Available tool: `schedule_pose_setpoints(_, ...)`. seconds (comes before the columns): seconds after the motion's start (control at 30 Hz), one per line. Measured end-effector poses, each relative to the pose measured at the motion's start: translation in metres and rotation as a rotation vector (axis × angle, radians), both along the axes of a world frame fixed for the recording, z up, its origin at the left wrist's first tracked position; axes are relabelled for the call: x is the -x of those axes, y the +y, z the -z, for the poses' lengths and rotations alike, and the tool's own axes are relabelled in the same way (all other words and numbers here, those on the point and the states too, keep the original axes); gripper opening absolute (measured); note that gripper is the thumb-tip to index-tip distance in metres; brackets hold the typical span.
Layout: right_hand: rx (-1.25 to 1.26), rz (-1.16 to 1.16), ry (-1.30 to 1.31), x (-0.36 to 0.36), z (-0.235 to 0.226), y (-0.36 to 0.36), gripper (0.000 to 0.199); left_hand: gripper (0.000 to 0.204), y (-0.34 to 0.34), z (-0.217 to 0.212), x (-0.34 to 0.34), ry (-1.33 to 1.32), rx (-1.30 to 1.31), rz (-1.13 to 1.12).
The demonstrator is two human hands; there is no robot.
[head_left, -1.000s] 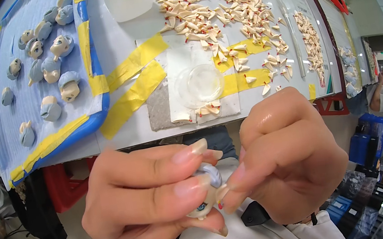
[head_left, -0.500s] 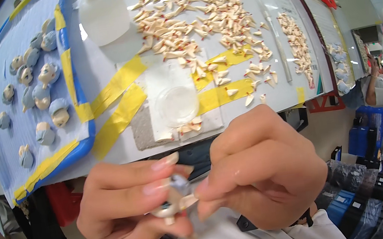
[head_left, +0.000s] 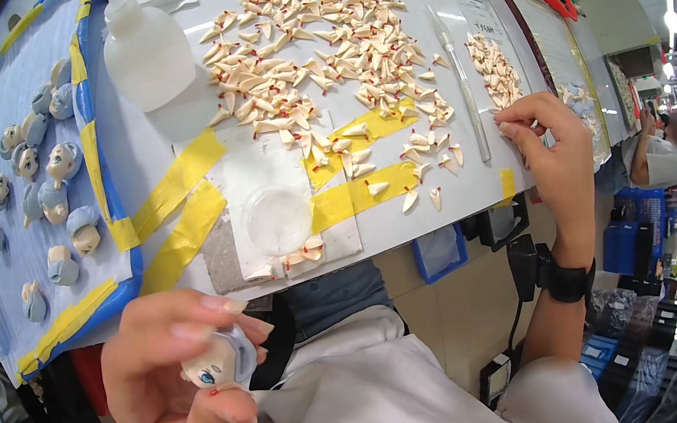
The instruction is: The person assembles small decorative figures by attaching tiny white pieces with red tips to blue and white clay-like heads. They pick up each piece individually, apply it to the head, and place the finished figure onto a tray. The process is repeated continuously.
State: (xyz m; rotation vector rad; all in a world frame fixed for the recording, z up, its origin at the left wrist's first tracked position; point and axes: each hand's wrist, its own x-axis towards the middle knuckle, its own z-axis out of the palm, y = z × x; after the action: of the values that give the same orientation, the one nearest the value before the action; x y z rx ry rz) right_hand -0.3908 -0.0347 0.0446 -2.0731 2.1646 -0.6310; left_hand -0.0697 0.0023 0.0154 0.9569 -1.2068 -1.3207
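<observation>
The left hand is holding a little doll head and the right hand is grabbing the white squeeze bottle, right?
Not quite. The head view shows the right hand at the table's right side, by the small cream pieces, far from the bottle. The left hand does hold the doll head.

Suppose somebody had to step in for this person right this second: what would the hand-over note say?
Left hand: closed around a small doll head, face toward the camera, held low in front of the body.
Right hand: out at the table's right edge, fingertips pinched beside a small pile of cream pointed pieces; whether one is picked up is too small to tell.
On the table: a big spread of pointed pieces, a clear round dish, a white squeeze bottle.
Done: more doll heads lie on the blue mat at left.
Left: no pointed piece is at the held head yet.
</observation>
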Motion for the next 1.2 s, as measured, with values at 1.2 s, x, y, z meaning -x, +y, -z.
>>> schedule_pose_setpoints(1.2, 0.200, -0.225, -0.666, -0.072, -0.020, 0.015, 0.011, 0.053, -0.008, 0.008, 0.003, 0.190, 0.026, 0.140)
